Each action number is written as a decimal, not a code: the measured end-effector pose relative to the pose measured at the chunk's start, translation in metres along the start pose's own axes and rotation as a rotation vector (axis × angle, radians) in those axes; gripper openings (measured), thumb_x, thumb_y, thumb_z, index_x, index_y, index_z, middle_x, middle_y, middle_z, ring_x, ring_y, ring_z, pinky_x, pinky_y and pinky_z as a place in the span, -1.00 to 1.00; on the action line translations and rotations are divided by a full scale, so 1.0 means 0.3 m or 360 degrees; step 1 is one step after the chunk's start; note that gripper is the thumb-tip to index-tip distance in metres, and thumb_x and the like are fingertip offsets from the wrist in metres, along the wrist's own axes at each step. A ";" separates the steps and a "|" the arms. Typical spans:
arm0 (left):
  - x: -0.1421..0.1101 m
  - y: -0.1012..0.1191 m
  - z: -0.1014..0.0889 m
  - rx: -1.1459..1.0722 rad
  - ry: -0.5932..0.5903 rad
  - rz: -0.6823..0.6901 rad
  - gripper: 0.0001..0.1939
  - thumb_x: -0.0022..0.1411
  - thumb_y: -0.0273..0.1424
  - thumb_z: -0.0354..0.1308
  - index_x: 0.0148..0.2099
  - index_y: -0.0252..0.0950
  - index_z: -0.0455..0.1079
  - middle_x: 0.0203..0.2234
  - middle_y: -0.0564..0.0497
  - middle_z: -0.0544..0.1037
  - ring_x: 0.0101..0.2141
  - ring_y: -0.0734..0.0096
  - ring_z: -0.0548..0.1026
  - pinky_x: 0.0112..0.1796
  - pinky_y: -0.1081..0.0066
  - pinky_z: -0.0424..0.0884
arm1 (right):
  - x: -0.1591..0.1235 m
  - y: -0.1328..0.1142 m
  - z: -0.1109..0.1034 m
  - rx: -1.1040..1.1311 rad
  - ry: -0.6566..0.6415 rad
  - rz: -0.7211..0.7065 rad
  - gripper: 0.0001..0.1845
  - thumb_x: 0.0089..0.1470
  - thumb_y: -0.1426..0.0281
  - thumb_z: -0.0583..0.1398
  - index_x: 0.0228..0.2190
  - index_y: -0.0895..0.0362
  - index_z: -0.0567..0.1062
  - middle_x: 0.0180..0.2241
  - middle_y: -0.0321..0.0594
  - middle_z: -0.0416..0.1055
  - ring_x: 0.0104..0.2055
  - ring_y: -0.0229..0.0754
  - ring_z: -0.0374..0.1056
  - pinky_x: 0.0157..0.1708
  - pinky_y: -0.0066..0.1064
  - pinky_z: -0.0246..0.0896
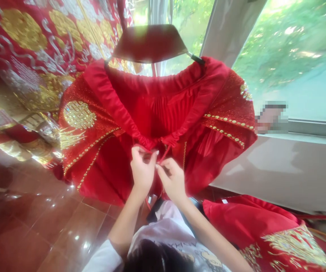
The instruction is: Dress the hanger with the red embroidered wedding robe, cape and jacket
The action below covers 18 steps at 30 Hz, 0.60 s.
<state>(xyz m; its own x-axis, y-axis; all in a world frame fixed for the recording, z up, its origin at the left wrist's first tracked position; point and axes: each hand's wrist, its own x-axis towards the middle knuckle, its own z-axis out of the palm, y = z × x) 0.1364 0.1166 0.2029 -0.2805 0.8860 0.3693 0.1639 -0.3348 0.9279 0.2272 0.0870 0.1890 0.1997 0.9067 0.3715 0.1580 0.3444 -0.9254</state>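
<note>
A red skirt with gold embroidery (100,124) hangs in front of me from a clip hanger (148,43), its waistband gathered at the middle. My left hand (142,170) and my right hand (172,176) meet just below the gathered waistband. Both are closed in a pinch on the thin red drawstring (165,153) that comes out of the waistband. The fingertips of the two hands touch each other.
Another red and gold embroidered garment (27,56) hangs at the upper left. A third red embroidered piece (267,234) lies at the lower right. A white window sill (307,151) and window run along the right. The floor (38,226) is glossy red-brown tile.
</note>
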 end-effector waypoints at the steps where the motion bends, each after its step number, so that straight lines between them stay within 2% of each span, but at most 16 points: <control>1: 0.006 0.000 -0.007 -0.0080 -0.0033 -0.0063 -0.66 0.07 -0.33 0.31 -0.24 -0.24 0.18 -0.50 0.10 0.49 -0.47 0.45 0.52 -0.40 0.48 0.44 | 0.000 -0.001 0.003 -0.0001 0.0001 0.0004 -0.85 0.06 0.33 0.15 -0.50 0.11 0.32 -0.61 -0.37 0.31 -0.59 -0.33 0.18 -0.56 -0.50 0.09; 5: 0.027 -0.031 -0.040 -0.0489 -0.0144 -0.0259 -0.59 -0.07 -0.34 0.38 -0.30 -0.25 0.19 -0.58 0.17 0.41 -0.55 0.57 0.43 -0.44 0.55 0.38 | -0.005 -0.003 0.011 0.0109 0.0003 0.0077 -0.84 0.05 0.33 0.18 -0.49 0.11 0.32 -0.58 -0.35 0.36 -0.55 -0.31 0.26 -0.52 -0.49 0.16; 10: 0.019 -0.077 -0.058 -0.0991 -0.0439 -0.0645 -0.53 -0.15 -0.16 0.41 -0.40 -0.27 0.20 -0.66 0.24 0.21 -0.67 0.69 0.17 -0.62 0.61 0.20 | -0.016 -0.006 0.013 0.0247 -0.0060 0.0128 -0.86 0.07 0.35 0.19 -0.46 0.11 0.33 -0.54 -0.31 0.42 -0.49 -0.27 0.36 -0.46 -0.45 0.24; 14: -0.008 -0.103 -0.062 -0.0987 -0.0365 -0.0662 -0.62 -0.13 -0.28 0.41 -0.36 -0.28 0.28 -0.67 0.24 0.23 -0.67 0.71 0.15 -0.61 0.63 0.17 | -0.017 -0.012 0.005 0.0314 -0.0075 0.0134 -0.86 0.06 0.37 0.19 -0.47 0.11 0.32 -0.54 -0.32 0.44 -0.49 -0.28 0.38 -0.45 -0.46 0.26; 18: -0.036 -0.141 -0.060 -0.0685 -0.0391 -0.0735 -0.74 -0.04 -0.33 0.32 -0.28 -0.31 0.41 -0.62 0.17 0.37 -0.65 0.65 0.24 -0.61 0.60 0.18 | -0.021 -0.016 0.008 0.0343 -0.0078 0.0172 -0.86 0.05 0.38 0.19 -0.47 0.10 0.30 -0.54 -0.34 0.41 -0.52 -0.29 0.36 -0.48 -0.47 0.25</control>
<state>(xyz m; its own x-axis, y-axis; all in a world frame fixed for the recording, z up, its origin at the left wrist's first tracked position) 0.1154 0.1154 0.1605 0.0002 0.9990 -0.0453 -0.3264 0.0428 0.9442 0.2229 0.0803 0.1910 0.1560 0.9501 0.2703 -0.0729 0.2840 -0.9561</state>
